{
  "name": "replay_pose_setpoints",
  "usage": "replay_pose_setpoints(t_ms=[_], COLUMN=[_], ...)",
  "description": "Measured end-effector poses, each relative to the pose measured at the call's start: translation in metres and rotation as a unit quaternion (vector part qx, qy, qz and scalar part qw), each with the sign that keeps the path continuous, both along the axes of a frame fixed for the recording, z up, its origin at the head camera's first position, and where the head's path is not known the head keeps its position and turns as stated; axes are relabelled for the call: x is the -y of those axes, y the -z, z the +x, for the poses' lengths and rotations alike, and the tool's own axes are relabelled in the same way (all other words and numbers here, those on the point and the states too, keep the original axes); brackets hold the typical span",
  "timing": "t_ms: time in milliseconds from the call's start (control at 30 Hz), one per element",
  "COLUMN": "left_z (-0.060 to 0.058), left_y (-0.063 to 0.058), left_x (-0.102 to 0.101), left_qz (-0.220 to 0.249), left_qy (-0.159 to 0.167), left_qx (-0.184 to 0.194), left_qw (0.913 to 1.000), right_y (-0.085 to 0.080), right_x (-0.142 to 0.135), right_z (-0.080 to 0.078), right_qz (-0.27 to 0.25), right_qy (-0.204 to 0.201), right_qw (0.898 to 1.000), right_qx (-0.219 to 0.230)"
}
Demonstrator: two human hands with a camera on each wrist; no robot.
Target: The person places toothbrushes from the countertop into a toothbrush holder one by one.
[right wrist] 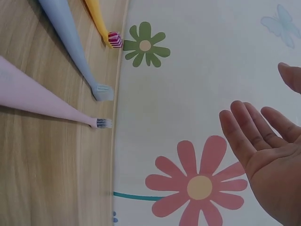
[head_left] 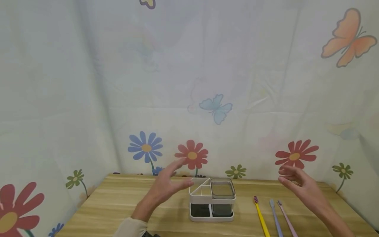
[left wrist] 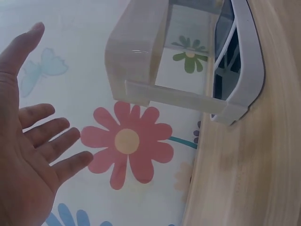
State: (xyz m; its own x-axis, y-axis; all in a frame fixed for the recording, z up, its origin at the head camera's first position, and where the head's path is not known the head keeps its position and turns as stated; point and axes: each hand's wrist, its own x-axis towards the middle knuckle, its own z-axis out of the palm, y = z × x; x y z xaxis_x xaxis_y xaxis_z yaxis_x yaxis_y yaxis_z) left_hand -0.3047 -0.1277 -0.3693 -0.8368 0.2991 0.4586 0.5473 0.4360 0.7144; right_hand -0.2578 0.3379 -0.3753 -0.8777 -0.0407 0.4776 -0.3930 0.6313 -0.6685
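My left hand (head_left: 164, 186) is raised beside a white two-tier organizer (head_left: 201, 199), its thumb overlapping the upper left corner in the head view. The fingers are spread and nothing lies in the palm, as the left wrist view shows. The organizer has a divided top tray, a clear smoky cup (head_left: 223, 189) at its right, and a dark lower base. On the other side, my right hand (head_left: 305, 186) hovers with relaxed fingers, holding nothing. Nearest to it lie three toothbrushes: a yellow one (head_left: 262, 219), a blue one (head_left: 276, 220) and a pink one (head_left: 288, 220), heads pointing away.
Everything stands on a wood-grain table (head_left: 118, 204). A pale cloth backdrop (head_left: 165, 82) printed with flowers and butterflies rises behind the table's back edge and along both sides.
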Motion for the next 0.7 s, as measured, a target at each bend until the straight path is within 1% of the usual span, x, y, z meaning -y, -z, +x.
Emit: replay_pose_setpoints(t_ms=[100,200,367,500,700], left_z=[0.000,-0.001,-0.005,-0.008,-0.011], left_y=[0.006,0.012,0.017,0.019,0.021], left_x=[-0.001,-0.001,-0.001,-0.002,-0.005], left_qz=[0.005,0.006,0.014,0.011,0.011], left_qy=[0.013,0.021,0.044,0.054,0.072], left_qx=[0.011,0.019,0.031,0.031,0.037], left_qw=[0.9998,0.9996,0.9984,0.9980,0.9967], right_y=[0.002,0.005,0.008,0.011,0.020], right_x=[-0.002,-0.004,-0.007,-0.012,-0.020], right_z=[0.001,0.001,-0.002,-0.006,-0.012], right_qz=[0.003,0.003,0.006,0.000,-0.008], right_qy=[0.003,0.011,0.022,0.009,-0.015], right_qw=[1.000,0.999,0.997,0.997,0.995], right_qx=[0.012,0.034,0.068,0.080,0.097])
